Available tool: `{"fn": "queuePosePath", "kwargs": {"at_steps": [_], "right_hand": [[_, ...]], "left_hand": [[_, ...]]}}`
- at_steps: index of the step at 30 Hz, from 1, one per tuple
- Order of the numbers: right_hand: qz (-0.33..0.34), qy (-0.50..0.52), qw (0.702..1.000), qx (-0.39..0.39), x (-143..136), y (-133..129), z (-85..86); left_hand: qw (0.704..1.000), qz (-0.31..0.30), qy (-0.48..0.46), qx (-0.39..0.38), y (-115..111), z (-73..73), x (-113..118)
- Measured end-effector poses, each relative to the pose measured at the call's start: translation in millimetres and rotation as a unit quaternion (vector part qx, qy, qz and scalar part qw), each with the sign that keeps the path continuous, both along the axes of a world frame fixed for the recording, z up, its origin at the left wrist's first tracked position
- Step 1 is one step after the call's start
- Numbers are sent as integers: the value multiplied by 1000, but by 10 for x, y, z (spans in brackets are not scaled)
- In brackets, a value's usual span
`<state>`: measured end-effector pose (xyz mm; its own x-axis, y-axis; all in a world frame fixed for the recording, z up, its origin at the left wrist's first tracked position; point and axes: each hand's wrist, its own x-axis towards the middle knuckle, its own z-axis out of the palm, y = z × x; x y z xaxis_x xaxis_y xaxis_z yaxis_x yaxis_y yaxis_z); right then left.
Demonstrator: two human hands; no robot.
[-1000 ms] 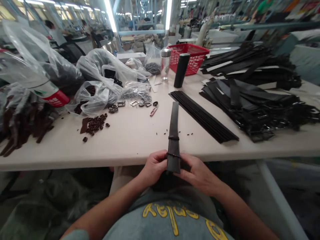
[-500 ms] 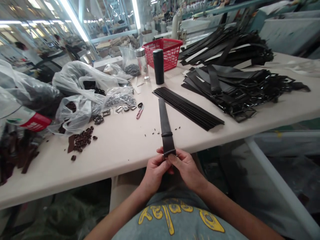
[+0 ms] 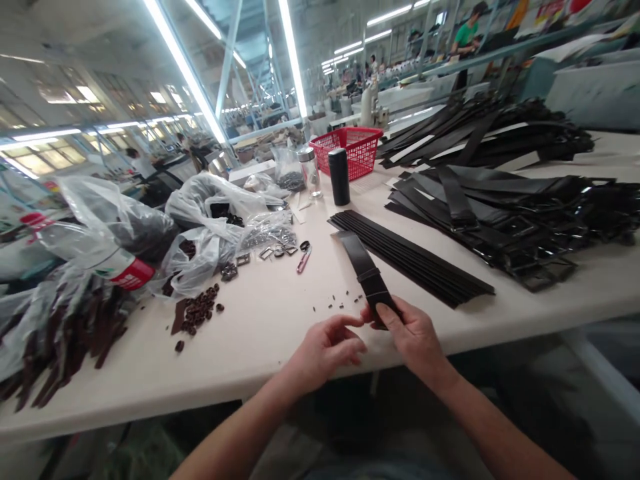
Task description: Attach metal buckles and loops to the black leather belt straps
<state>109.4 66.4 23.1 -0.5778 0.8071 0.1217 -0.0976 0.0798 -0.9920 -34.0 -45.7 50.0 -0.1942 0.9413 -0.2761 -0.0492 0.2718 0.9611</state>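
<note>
A black leather belt (image 3: pixel 364 267) with a loop around it is gripped near its lower end by my right hand (image 3: pixel 413 333), thumb on top. Its other end reaches up over the table, beside a neat row of black straps (image 3: pixel 410 257). My left hand (image 3: pixel 327 350) is just left of the belt, index finger stretched toward the right hand's fingertips. Its thumb stands apart from the index finger, and I see nothing held in it. Small dark metal bits (image 3: pixel 341 306) lie scattered on the table beyond my hands.
Black belts with buckles (image 3: pixel 520 220) are heaped at the right. A red basket (image 3: pixel 355 152), a black flask (image 3: pixel 339 177) and a glass bottle (image 3: pixel 311 175) stand at the back. Brown loops (image 3: pixel 200 310), plastic bags (image 3: pixel 200 200) and a pink-handled tool (image 3: pixel 303 259) lie leftward.
My left hand has let go of the belt and moved left. The belt now tilts and is in my right hand alone, a little farther over the table. My view has turned upward.
</note>
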Motion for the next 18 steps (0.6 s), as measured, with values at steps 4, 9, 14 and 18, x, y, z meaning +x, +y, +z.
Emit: {"fn": "queuePosePath", "kwargs": {"at_steps": [4, 9, 14, 18], "right_hand": [[9, 3, 1000, -24, -34, 87, -52], [-2, -11, 1000, -16, -45, 57, -81], [5, -36, 999, 22, -43, 75, -132], [15, -50, 998, 44, -44, 84, -163]], "left_hand": [[974, 53, 217, 26, 316, 163, -694], [860, 156, 485, 5, 938, 93, -1430], [831, 156, 534, -10, 1267, -85, -1669], [831, 172, 528, -20, 1372, -138, -1779]]}}
